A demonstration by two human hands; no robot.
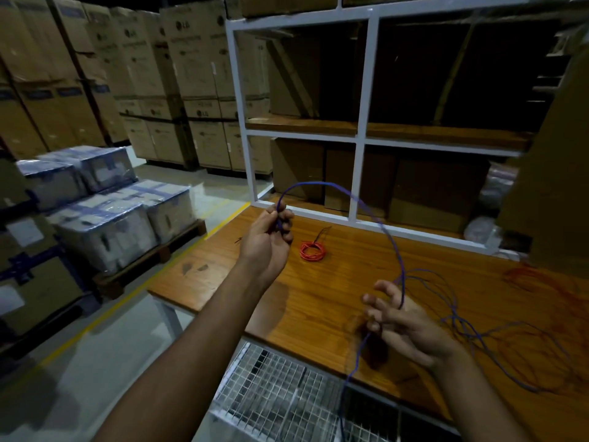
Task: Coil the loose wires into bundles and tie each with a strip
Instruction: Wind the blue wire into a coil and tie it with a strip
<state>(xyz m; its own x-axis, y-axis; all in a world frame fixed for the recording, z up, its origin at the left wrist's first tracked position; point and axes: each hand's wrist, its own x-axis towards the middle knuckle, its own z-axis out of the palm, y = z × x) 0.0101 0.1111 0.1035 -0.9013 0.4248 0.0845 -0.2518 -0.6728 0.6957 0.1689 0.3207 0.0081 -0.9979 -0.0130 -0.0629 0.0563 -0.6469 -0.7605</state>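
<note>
A long blue wire (360, 199) arches above the wooden table (334, 282). My left hand (271, 234) is raised over the table's left part and pinches one end of the wire between its fingertips. The wire curves right and down through my right hand (401, 317), whose fingers are loosely spread with the wire running between them. More blue wire lies in loose loops (478, 330) on the table to the right, and a length hangs down off the front edge. A coiled red wire bundle (312, 250) with a dark strip lies on the table behind my left hand.
A white metal shelf frame (360, 141) stands along the table's back edge. Tangled red wire (541, 282) lies at the far right. A wire-mesh rack (287, 393) sits below the table's front edge. Wrapped boxes on pallets (105, 212) and stacked cartons fill the left.
</note>
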